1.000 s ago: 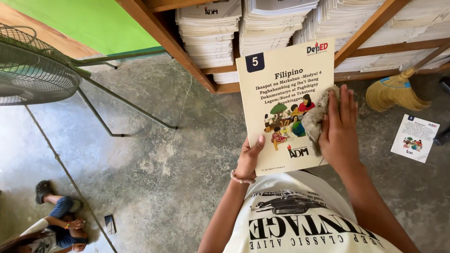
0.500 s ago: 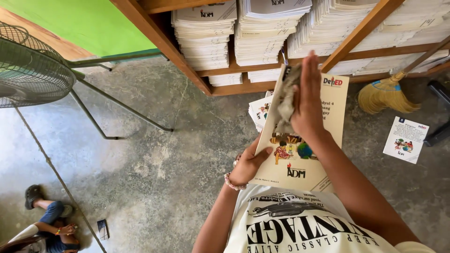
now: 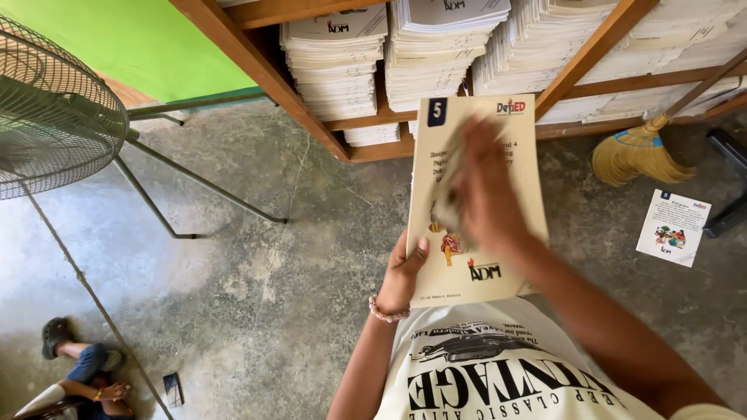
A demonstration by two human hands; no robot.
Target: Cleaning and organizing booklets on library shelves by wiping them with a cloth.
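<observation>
My left hand [image 3: 406, 268] grips the lower left edge of a cream booklet [image 3: 513, 257] with a colourful drawing on its cover, held upright in front of me. My right hand [image 3: 486, 190], blurred by motion, lies flat on the middle of the cover and presses a grey cloth [image 3: 449, 194] against it. A beaded bracelet sits on my left wrist. My white printed shirt fills the bottom of the view.
A wooden shelf [image 3: 264, 70] packed with stacks of booklets [image 3: 338, 66] runs along the top. A broom [image 3: 634, 155] leans at the right, above a loose booklet [image 3: 673, 227] on the concrete floor. A fan [image 3: 54, 117] stands left. Another person [image 3: 82, 373] sits bottom left.
My right hand with the cloth has slid down from the booklet's top edge to the middle of the cover. The booklet now stands squarer to me.
</observation>
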